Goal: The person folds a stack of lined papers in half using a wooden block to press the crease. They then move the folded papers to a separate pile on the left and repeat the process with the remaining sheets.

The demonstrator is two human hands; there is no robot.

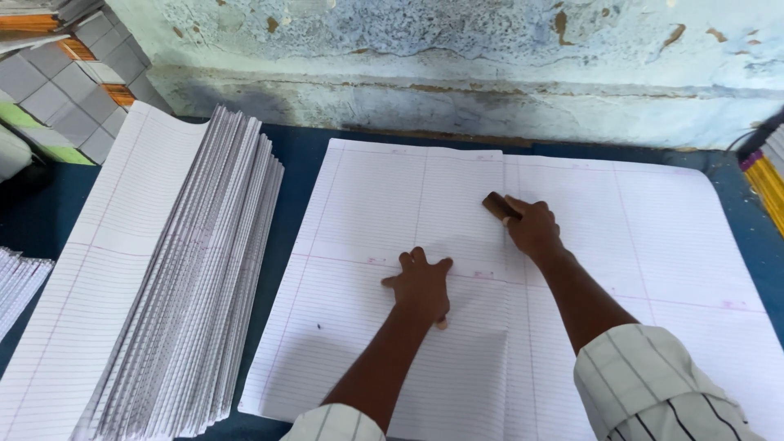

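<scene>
A large ruled paper sheet [653,245] lies spread on the blue table, with a vertical fold line near its middle. My left hand [420,282] rests flat on the sheet, fingers spread, pressing it down left of the fold. My right hand [532,227] grips a small brown wooden block [496,204] and holds it against the paper on the fold line, a little beyond the left hand.
A tall fanned stack of folded ruled sheets [163,269] lies to the left on the blue table [298,163]. More paper edges [16,282] sit at far left. Stacked books [73,73] stand at the back left, yellow-edged ones [768,175] at right. A worn wall [457,57] runs behind.
</scene>
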